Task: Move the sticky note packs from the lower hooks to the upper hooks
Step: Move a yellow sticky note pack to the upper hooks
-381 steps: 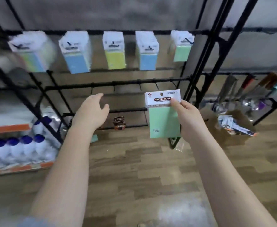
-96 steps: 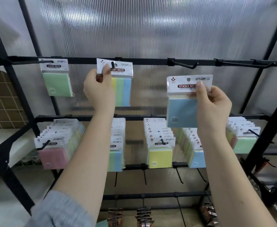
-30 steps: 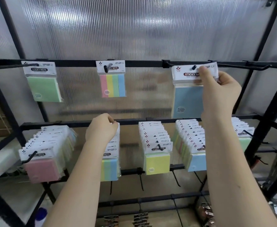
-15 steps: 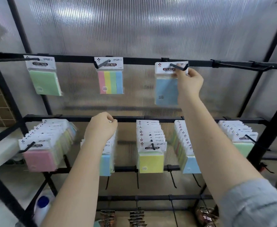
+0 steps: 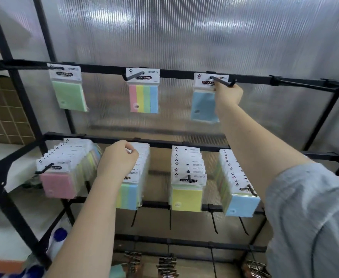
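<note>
Three sticky note packs hang on the upper rail (image 5: 176,74): a green pack (image 5: 68,93), a striped multicolour pack (image 5: 143,95) and a blue pack (image 5: 203,103). My right hand (image 5: 227,96) pinches the blue pack's white header, which sits far back on its upper hook (image 5: 222,81). On the lower rail, my left hand (image 5: 117,160) curls its fingers over the top of the multicolour stack (image 5: 133,183) and grips header cards there. Pink (image 5: 58,183), yellow (image 5: 186,194) and blue (image 5: 239,199) stacks fill the other lower hooks.
Two bare upper hooks (image 5: 305,85) stick out to the right of the blue pack. Black rack posts (image 5: 14,125) frame the left side. Binder clips (image 5: 166,265) hang on the bottom rail, and blue-capped bottles (image 5: 58,239) stand at the lower left.
My right hand has slid the blue pack back along the third upper hook toward the rail. My left hand has stayed on the multicolour stack below.
</note>
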A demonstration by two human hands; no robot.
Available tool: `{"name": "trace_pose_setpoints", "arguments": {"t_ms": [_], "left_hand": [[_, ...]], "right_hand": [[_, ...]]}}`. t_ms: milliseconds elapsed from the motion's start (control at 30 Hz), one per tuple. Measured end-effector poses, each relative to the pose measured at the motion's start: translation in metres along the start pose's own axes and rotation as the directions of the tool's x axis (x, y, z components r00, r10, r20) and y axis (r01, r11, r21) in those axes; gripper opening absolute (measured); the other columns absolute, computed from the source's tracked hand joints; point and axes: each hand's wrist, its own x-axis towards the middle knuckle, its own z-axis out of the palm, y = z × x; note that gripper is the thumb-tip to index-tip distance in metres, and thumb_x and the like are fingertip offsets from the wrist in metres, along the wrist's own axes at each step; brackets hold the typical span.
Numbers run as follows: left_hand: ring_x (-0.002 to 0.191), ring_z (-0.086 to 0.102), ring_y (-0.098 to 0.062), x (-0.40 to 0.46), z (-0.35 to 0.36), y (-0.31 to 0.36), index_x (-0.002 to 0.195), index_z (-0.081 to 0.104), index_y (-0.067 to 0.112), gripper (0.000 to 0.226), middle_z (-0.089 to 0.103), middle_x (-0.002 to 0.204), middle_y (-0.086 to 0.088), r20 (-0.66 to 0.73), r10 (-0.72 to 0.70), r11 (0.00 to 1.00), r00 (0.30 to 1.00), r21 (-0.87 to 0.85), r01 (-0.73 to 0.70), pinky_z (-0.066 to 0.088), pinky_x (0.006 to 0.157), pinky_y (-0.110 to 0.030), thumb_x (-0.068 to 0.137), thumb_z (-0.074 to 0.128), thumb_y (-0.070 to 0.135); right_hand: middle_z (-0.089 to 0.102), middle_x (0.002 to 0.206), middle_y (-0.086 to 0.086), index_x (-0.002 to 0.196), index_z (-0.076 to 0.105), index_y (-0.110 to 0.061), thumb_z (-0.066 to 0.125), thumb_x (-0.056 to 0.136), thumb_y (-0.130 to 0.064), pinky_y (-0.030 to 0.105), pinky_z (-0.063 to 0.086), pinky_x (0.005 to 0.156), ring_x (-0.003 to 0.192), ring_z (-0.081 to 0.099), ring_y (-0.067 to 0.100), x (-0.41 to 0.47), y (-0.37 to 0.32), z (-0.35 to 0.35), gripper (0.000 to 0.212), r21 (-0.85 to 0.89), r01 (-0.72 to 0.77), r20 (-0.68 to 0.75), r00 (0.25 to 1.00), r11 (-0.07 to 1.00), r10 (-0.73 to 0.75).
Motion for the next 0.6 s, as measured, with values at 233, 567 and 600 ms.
{"name": "trace_pose_setpoints", "arguments": {"t_ms": [233,567,600], "left_hand": [[0.062,0.057,-0.009,-0.006,0.001,-0.004,0.091,0.059,0.022,0.01,0.058,0.092,0.008,-0.013,-0.025,0.999,1.0,-0.021,0.024,0.046,0.065,-0.028,0.089,0.05,0.024],[0.082,0.055,-0.018,-0.011,-0.016,-0.021,0.095,0.061,0.021,0.013,0.059,0.092,0.007,-0.055,-0.016,1.0,0.998,0.003,0.016,0.037,0.063,-0.026,0.091,0.049,0.02],[0.08,0.053,-0.016,-0.012,-0.017,-0.022,0.095,0.061,0.021,0.013,0.058,0.091,0.008,-0.062,-0.011,1.0,0.998,0.01,0.012,0.034,0.059,-0.025,0.092,0.049,0.02]], "right_hand": [[0.061,0.09,-0.001,0.106,0.064,-0.011,0.065,0.088,-0.029,0.02,0.038,0.058,0.08,0.054,0.015,0.001,-0.003,-0.002,0.025,-0.048,-0.004,-0.024,1.0,0.999,0.003],[0.069,0.089,-0.007,0.096,0.07,-0.014,0.06,0.087,-0.014,0.013,0.049,0.072,0.082,0.062,0.004,-0.071,0.043,-0.054,0.013,-0.031,0.11,-0.065,0.992,0.993,-0.112],[0.067,0.086,-0.01,0.094,0.068,-0.016,0.059,0.088,-0.015,0.008,0.046,0.069,0.08,0.061,0.001,-0.084,0.049,-0.059,0.01,-0.032,0.117,-0.069,0.991,0.993,-0.119]]}}
